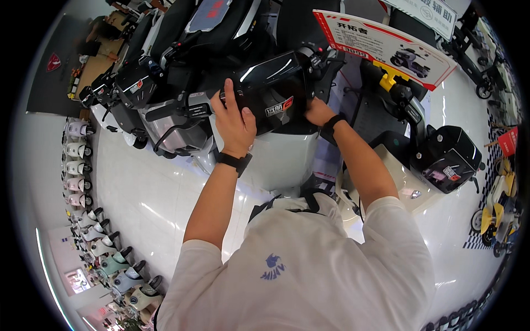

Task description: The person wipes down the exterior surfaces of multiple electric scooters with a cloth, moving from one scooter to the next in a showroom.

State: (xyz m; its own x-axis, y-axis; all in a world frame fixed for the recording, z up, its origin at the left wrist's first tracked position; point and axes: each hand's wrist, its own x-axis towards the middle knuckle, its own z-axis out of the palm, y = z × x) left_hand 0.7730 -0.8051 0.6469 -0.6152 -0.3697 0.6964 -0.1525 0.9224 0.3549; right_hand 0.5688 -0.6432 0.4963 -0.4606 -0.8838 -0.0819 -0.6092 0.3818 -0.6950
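Note:
A glossy black headset cover (273, 91) of an electric scooter, with a sticker, lies between my hands. My left hand (234, 118) rests on its left side, fingers apart, the index finger reaching up along the cover. My right hand (319, 111) is at the cover's right edge with its fingers bent; their tips are hidden, so its grip cannot be told. Beneath the cover is the scooter's pale front panel (281, 161). A black handlebar grip (165, 111) extends to the left, with a brake lever (167, 134) below it.
To the right stands a cream scooter with a black headset (449, 159); a yellow clip (389, 76) holds a printed sign (385, 45) at its handlebar. More scooters (138, 82) stand close on the left. Rows of scooters (112, 265) line the far wall. A person (101, 31) is at the upper left.

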